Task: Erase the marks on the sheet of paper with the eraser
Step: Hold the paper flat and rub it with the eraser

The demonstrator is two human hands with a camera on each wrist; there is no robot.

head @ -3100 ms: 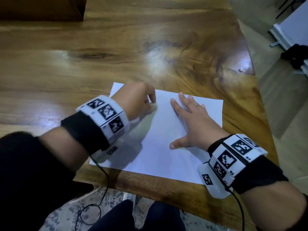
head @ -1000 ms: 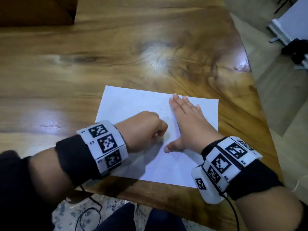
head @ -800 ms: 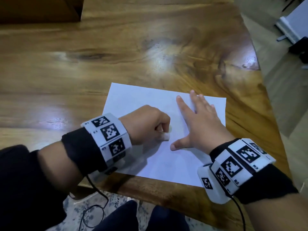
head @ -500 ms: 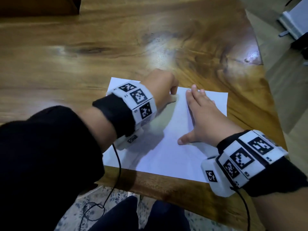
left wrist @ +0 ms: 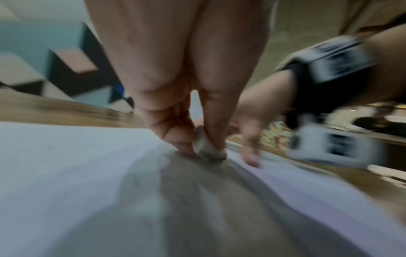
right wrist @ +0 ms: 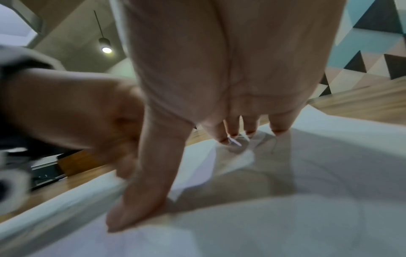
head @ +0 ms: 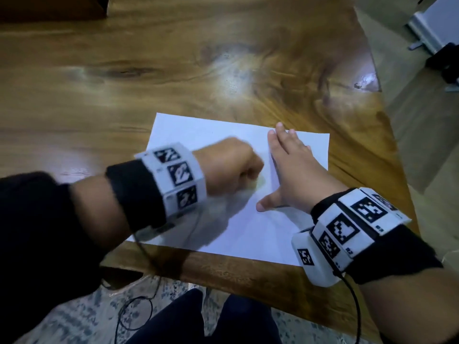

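Half a second ago the left hand (head: 229, 167) worked near the far left corner of the sheet of paper (head: 250, 234); it has since come back toward the middle of the sheet, just beside the right thumb, and its outline is smeared with motion. Its grip is clamped on the eraser (left wrist: 207, 147), a small pale rounded block pinched between thumb and fingertips, its lower edge pressed against the paper. The right hand (head: 291, 177) stays where it was, fingers straight and held together, thumb splayed, palm flat on the right half of the sheet. The paper is a thin, smooth white rectangle lying flat near the front edge of the tabletop (head: 173, 78), which is glossy varnished wood with swirling dark grain and a bright glare patch. Any marks on the sheet are too faint to make out. Both wrists wear black bands carrying white blocks printed with square black-and-white codes.
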